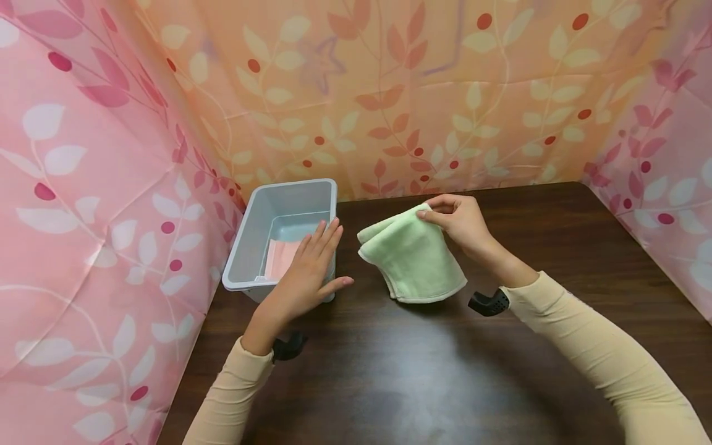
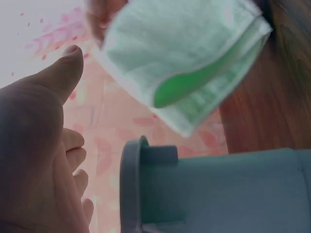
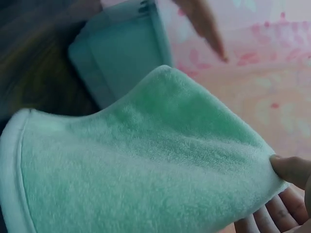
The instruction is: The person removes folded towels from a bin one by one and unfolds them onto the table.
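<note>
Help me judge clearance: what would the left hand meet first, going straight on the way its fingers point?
Probably the patterned curtain at the back, since the left hand points past the bin's right rim. Depth is unclear, so the hand may brush that rim first.

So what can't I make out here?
Pink cloth, right part: head view, behind the left hand.
Inside of the bin: both wrist views, behind its walls.
Right hand, much of it: left wrist view, beyond the top edge.
Green cloth, part: right wrist view, cut off by bottom edge.
</note>
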`<state>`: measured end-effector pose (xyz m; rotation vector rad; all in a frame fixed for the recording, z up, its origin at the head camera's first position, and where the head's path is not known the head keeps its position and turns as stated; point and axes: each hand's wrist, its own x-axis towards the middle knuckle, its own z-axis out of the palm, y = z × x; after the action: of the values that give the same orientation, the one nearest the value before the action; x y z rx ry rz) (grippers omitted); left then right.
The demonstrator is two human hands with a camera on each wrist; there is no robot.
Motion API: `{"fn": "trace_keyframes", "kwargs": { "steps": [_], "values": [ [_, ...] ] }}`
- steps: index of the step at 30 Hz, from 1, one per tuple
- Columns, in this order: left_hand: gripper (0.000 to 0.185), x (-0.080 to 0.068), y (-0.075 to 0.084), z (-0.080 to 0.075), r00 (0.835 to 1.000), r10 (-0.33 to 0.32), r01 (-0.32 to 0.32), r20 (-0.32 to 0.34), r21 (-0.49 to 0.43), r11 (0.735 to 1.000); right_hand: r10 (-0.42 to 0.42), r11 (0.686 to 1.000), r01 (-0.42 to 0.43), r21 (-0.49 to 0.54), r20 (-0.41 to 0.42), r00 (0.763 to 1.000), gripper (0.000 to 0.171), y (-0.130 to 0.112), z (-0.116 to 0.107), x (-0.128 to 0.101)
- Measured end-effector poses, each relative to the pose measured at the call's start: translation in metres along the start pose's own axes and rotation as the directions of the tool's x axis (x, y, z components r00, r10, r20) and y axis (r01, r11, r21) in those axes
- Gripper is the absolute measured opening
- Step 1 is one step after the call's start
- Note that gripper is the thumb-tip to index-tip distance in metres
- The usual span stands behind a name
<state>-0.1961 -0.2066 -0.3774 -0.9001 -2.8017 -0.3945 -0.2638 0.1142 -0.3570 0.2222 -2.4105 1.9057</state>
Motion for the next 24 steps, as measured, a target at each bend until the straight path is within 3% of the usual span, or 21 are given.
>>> {"fn": "trace_keyframes", "kwargs": {
  "steps": [5, 11, 17, 24],
  "values": [
    [0.097, 0.001, 0.006, 0.007, 0.999, 0.044, -0.043, -0.009, 0.037, 0.998, 0.136, 0.99, -0.136, -0.025, 0.005, 0.991, 0.039, 0.038, -0.003, 0.019],
    [0.096, 0.001, 0.028, 0.017, 0.993, 0.113, -0.111, -0.017, 0.067, 0.991, 0.248, 0.966, -0.25, -0.07, -0.037, 0.968, 0.045, 0.082, -0.012, 0.048],
    [0.093, 0.004, 0.045, 0.046, 0.982, 0.149, -0.154, 0.12, 0.031, 0.988, 0.285, 0.941, -0.29, -0.175, -0.054, 0.957, 0.047, 0.107, -0.018, 0.068],
    [0.092, 0.007, 0.042, 0.084, 0.959, 0.138, -0.138, 0.248, -0.016, 0.99, 0.294, 0.896, -0.305, -0.322, -0.083, 0.952, 0.046, 0.127, -0.02, 0.08]
  ]
}}
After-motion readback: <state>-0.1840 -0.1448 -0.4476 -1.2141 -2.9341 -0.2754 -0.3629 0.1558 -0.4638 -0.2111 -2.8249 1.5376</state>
